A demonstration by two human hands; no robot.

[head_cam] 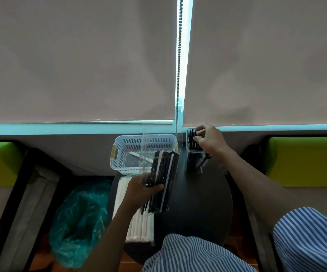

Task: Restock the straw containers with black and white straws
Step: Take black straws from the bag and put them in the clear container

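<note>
My left hand (pixel 143 188) grips a clear plastic pack of black straws (pixel 163 179) above the small round black table (pixel 203 203). My right hand (pixel 207 140) reaches to the far side of the table, its fingers curled round black straws at the mouth of a clear straw container (pixel 193 156) that stands upright and holds several black straws. A pack of white straws (pixel 139 224) lies flat on the table's left side, partly under my left hand.
A white slotted plastic basket (pixel 119 154) with a few loose straws sits at the table's far left. A crumpled green plastic bag (pixel 80 218) lies on the floor to the left. Green cushioned seats flank the table; roller blinds hang behind.
</note>
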